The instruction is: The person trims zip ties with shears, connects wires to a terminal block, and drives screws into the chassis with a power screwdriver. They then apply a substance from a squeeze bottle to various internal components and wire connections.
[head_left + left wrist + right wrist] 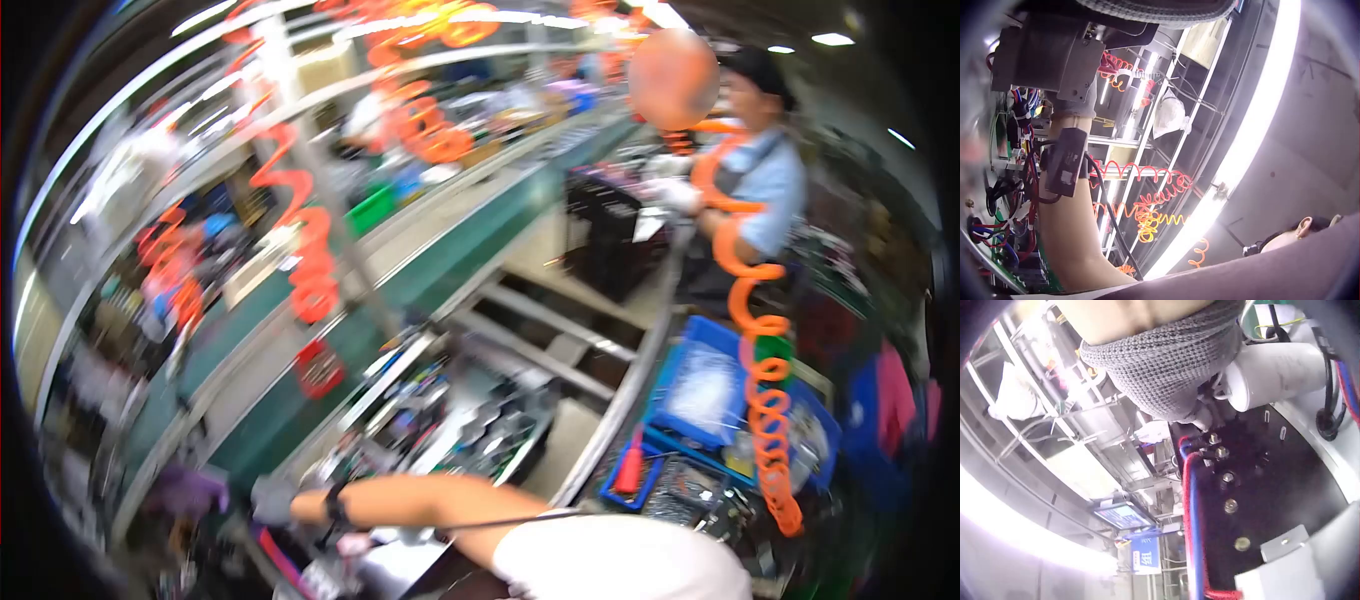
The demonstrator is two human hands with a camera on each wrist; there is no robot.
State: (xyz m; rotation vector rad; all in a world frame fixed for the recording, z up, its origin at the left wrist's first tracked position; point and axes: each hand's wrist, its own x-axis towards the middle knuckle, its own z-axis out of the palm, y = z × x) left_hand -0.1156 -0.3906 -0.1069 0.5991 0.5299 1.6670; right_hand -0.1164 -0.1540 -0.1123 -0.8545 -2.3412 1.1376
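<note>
My right hand point(1166, 369), in a grey knit glove, reaches over a dark plate point(1285, 487) carrying several bolts. Its fingertips are at the bolt end near a white cylinder point(1282, 375); I cannot tell whether they grip anything. Red and blue wires point(1191, 500) run from the bolts. Blurred in the head view, the same gloved hand point(272, 500) is at the end of the outstretched arm. Only knit glove fabric of my left hand point(1166, 14) shows, along the top edge of the left wrist view, its fingers hidden. Just below it is a grey metal bracket point(1041, 65).
A tray of small parts point(510, 425) stands beside the green conveyor point(430, 280). Blue bins point(705, 375) sit at right, near a hanging orange coiled hose point(765, 400). Farther back, another person point(770, 170) stands by a black box point(610, 235).
</note>
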